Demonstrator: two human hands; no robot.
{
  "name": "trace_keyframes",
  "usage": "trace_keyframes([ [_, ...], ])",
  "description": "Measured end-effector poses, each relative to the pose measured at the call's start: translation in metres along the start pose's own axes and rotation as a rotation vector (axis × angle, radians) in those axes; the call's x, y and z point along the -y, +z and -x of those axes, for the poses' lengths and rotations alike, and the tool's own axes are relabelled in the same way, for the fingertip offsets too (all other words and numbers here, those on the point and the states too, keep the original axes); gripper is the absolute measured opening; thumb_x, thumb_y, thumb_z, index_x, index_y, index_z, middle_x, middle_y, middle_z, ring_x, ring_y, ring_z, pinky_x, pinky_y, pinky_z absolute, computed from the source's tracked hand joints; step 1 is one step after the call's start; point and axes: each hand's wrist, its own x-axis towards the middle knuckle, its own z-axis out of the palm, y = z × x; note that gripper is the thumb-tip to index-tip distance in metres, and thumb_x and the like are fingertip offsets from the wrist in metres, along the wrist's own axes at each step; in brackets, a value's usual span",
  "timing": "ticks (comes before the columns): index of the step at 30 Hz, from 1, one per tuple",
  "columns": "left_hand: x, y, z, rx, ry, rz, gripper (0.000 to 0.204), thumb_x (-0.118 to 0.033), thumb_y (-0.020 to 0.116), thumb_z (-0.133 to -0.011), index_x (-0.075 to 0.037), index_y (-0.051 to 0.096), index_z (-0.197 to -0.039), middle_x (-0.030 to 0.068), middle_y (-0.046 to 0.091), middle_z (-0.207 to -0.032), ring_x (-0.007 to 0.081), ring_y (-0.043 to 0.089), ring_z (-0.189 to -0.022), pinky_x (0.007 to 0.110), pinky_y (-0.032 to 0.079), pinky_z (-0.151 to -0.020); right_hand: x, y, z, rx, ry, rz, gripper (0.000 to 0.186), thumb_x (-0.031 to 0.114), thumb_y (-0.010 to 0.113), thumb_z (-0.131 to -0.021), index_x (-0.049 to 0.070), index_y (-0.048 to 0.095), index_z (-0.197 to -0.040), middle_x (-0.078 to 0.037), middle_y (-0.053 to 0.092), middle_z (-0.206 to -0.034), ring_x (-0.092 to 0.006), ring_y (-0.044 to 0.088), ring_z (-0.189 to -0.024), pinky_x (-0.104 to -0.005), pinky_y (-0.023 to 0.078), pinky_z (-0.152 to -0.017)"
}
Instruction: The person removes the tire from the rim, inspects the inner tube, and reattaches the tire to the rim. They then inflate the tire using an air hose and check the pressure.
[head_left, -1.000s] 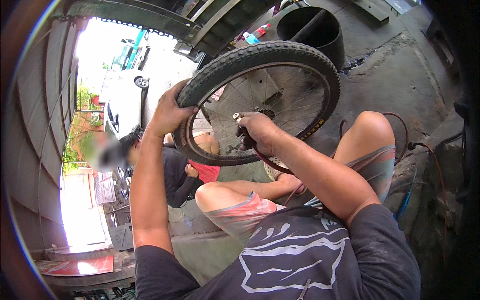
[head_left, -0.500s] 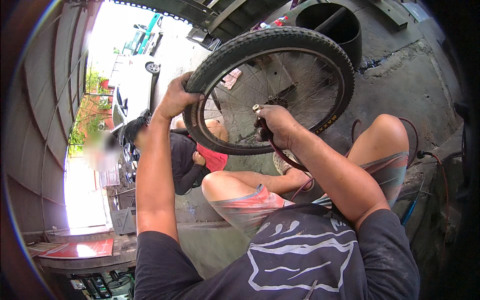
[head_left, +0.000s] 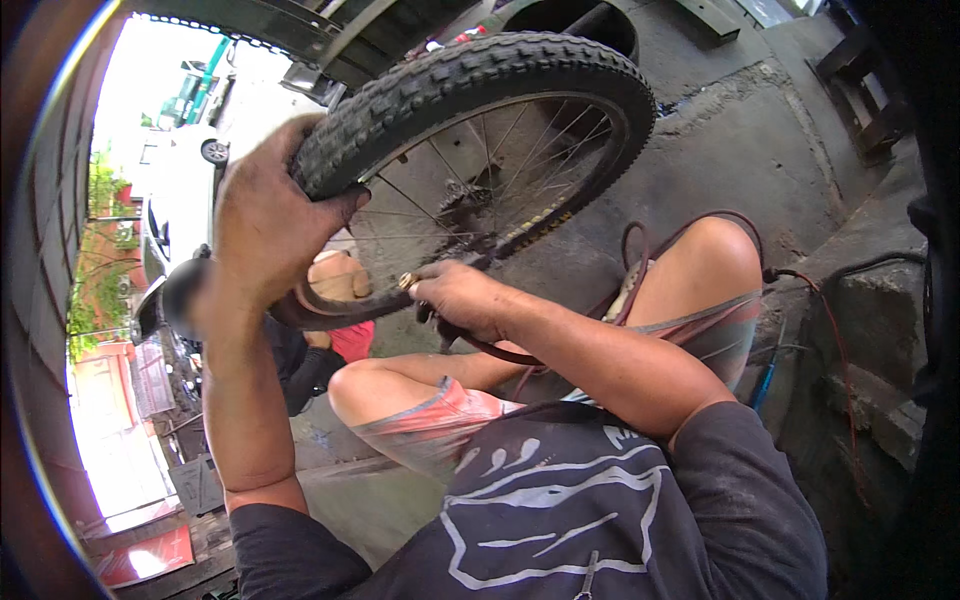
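Note:
My left hand (head_left: 268, 215) grips a bicycle wheel's black knobby tire (head_left: 480, 68) at the left side, with fingers wrapped round it. The wheel is held raised and tilted, its spokes and hub visible. Lower down, my right hand (head_left: 463, 300) is closed on a brass-tipped air hose fitting (head_left: 408, 281) beside the lower part of the rim; whether the tip touches the rim or valve I cannot tell. A dark red hose (head_left: 515, 355) trails from that hand across my legs to the right.
Behind my left arm a person in dark top and red shorts (head_left: 355, 342) sits, partly hidden. Beyond are a black bucket (head_left: 565, 18) and a white car (head_left: 185, 190). At right are a blue-handled tool (head_left: 766, 385), a concrete block (head_left: 865, 390) and dark metal stands (head_left: 840, 95).
The wheel has shifted left and tilted differently. My left hand has come nearer and turned with the tire; my right hand and fitting have moved left and down toward the lower rim.

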Motion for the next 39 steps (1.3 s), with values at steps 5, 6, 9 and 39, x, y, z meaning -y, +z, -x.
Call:
trace_keyframes([
  [5,0.035,0.035,-0.022,-0.038,0.075,-0.118,0.075,-0.019,0.094,-0.075,-0.003,0.065,-0.143,0.0204,0.076,-0.126,0.0321,0.073,-0.12,0.041,0.055,-0.106,0.004,0.016,0.017,0.069,0.028,0.357,0.027,0.024,0.065,-0.108,0.001,0.072,-0.12,-0.004,0.061,-0.079,-0.0128,0.058,-0.06,-0.0358,0.052,-0.053],
  [6,0.04,0.02,-0.03,0.067,0.061,0.077,0.077,-0.019,0.094,-0.075,-0.004,0.064,-0.145,0.02,0.074,-0.129,0.0317,0.072,-0.123,0.041,0.054,-0.108,0.016,0.016,0.026,0.088,-0.01,0.41,0.028,0.025,0.066,-0.107,0.001,0.072,-0.12,-0.006,0.063,-0.082,-0.0149,0.061,-0.064,-0.0369,0.053,-0.058],
  [9,0.069,0.015,-0.015,-0.052,0.191,0.098,0.081,-0.018,0.093,-0.074,-0.004,0.063,-0.148,0.0178,0.075,-0.129,0.0292,0.072,-0.118,0.041,0.054,-0.11,0.051,0.011,0.06,0.063,-0.215,0.626,0.036,0.028,0.073,-0.104,-0.003,0.072,-0.122,-0.017,0.076,-0.101,-0.0264,0.072,-0.092,-0.0436,0.058,-0.085],
  [39,0.099,0.042,0.014,-0.222,0.029,0.014,0.069,-0.032,0.095,-0.083,-0.005,0.068,-0.139,0.0212,0.077,-0.122,0.0418,0.073,-0.117,0.049,0.056,-0.102,0.026,-0.392,0.246,-0.602,0.677,1.364,0.032,0.019,0.071,-0.092,0.001,0.08,-0.116,-0.022,0.079,-0.11,-0.0314,0.074,-0.095,-0.0474,0.059,-0.082],
])
